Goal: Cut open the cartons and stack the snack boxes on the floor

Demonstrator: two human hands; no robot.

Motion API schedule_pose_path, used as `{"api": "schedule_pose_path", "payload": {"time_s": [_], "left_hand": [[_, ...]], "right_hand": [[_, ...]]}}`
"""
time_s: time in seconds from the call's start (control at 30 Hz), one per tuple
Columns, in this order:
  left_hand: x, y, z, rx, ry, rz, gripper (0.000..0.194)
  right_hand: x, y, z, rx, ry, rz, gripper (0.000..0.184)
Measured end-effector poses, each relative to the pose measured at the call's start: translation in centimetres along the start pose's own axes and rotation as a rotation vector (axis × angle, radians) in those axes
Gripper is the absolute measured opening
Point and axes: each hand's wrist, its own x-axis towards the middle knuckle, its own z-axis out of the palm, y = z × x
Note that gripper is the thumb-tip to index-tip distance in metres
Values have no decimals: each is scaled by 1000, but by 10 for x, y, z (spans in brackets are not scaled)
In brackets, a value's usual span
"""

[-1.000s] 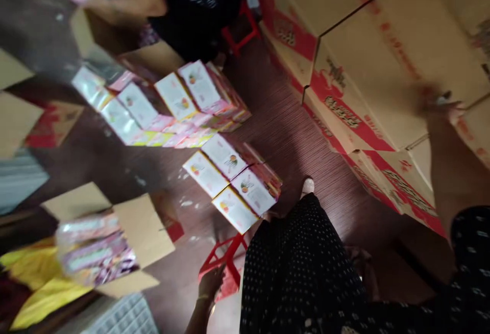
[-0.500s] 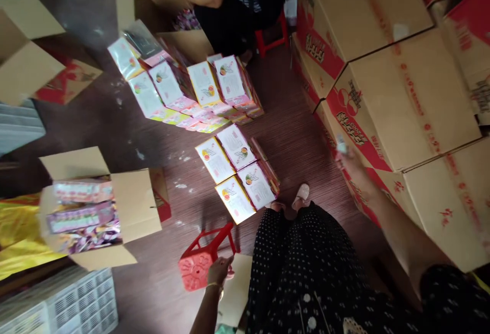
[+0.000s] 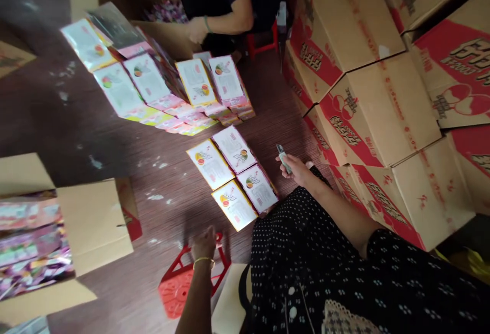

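My right hand (image 3: 294, 169) is closed around a small pale tool with a dark tip (image 3: 284, 159), which looks like a box cutter. It is held above the floor, just right of four-square white printed boxes (image 3: 234, 175). My left hand (image 3: 204, 245), with a bracelet at the wrist, is lower left, over the legs of a red plastic stool (image 3: 176, 289) lying tipped on its side. Its fingers look dark and blurred. Whether they touch the stool I cannot tell.
Stacked cartons (image 3: 386, 112) line the right side. Stacks of white-topped printed boxes (image 3: 147, 84) stand ahead. Beyond them a co-worker's arm (image 3: 229, 24) reaches by a carton of small packets (image 3: 166, 11). An open carton (image 3: 94, 222) with packs is at left.
My right hand has swung left from beside the cartons to near the white boxes, still holding the small tool. My left hand has moved up and left. The co-worker's arm has lowered.
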Motion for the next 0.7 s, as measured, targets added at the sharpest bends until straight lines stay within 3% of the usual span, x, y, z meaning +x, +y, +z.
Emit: {"api": "schedule_pose_path", "payload": {"time_s": [0.07, 0.17, 0.27, 0.33, 0.4, 0.5, 0.6, 0.7], "left_hand": [[8, 8, -2, -44, 38, -56, 13], [16, 36, 12, -110, 79, -161, 14], [40, 87, 33, -141, 121, -243, 37], [71, 129, 44, -143, 179, -245, 46], [114, 171, 48, -144, 296, -133, 50], [189, 224, 47, -143, 512, 229, 55], [248, 252, 46, -116, 442, 425, 57], [274, 256, 51, -133, 358, 469, 54]], "right_hand": [[23, -1, 4, -54, -18, 24, 40], [68, -7, 4, -170, -51, 83, 30], [119, -12, -3, -459, -61, 181, 21], [154, -9, -12, -635, -81, 232, 25], [188, 0, -20, -696, -107, 261, 29], [239, 18, -22, -821, -161, 229, 35], [289, 32, -4, -1146, -243, 7, 39], [333, 38, 23, -1316, -266, -163, 44]]}}
